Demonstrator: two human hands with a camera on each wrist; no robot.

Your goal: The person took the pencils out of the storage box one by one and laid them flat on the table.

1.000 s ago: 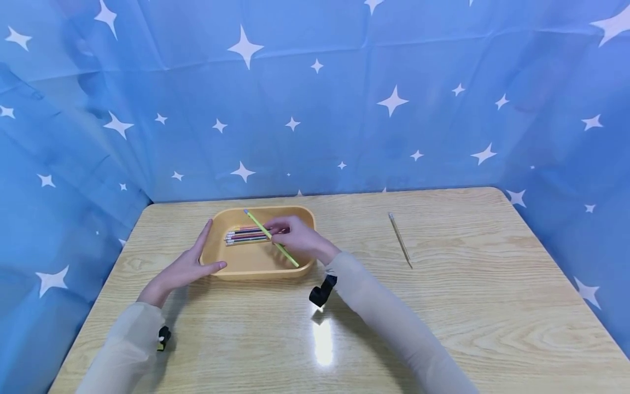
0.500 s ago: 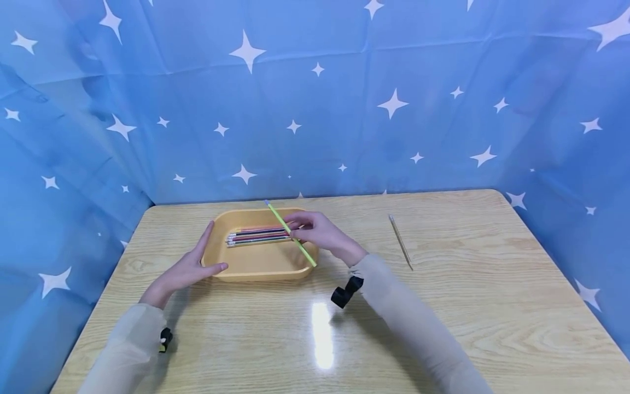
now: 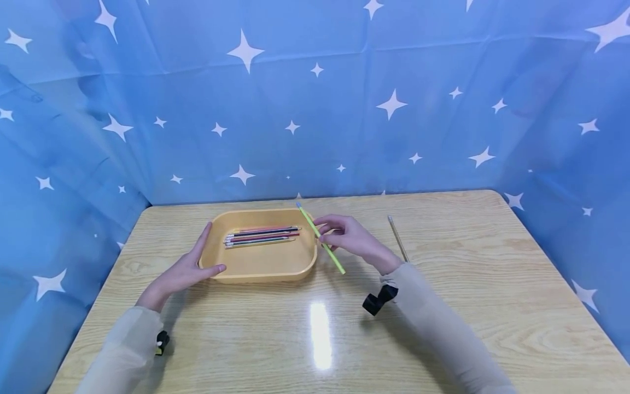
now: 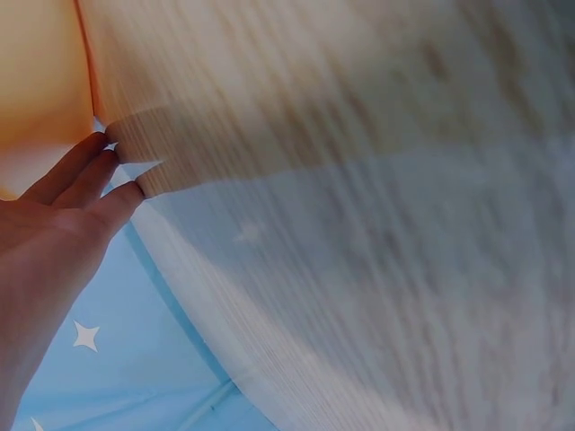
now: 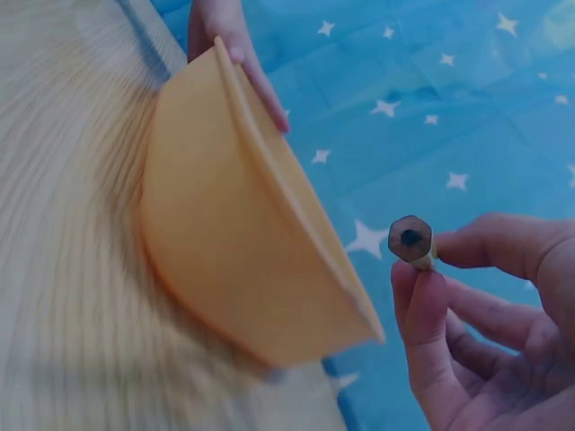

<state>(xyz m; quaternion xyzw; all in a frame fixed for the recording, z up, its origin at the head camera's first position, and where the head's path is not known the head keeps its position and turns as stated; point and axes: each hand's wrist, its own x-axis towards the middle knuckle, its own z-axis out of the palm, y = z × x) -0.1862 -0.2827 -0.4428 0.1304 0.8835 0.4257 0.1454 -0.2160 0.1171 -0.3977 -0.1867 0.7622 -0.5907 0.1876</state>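
My right hand [image 3: 348,236] pinches a yellow-green pencil [image 3: 333,258] between thumb and fingers, just off the right end of an orange tray [image 3: 261,278]. Its blue-tipped end points up and away. In the right wrist view the pencil's [image 5: 411,241] near end is flat and unsharpened, with a dark core. My left hand [image 3: 182,271] rests against the tray's left end, fingers straight and thumb spread along the front rim. Inside the tray lies a row of several coloured pencils [image 3: 261,236], side by side. The left wrist view shows the left hand's [image 4: 54,242] fingertips near the tabletop.
A gold-coloured pencil [image 3: 397,238] lies on the wooden table [image 3: 492,273] behind my right wrist, its lower end hidden by the sleeve. Blue star-patterned cloth [image 3: 315,98] hangs behind the table and at both sides.
My right hand has moved right with the yellow-green pencil, from over the tray to beyond its right rim, uncovering the pencils in the tray. The left hand stays put.
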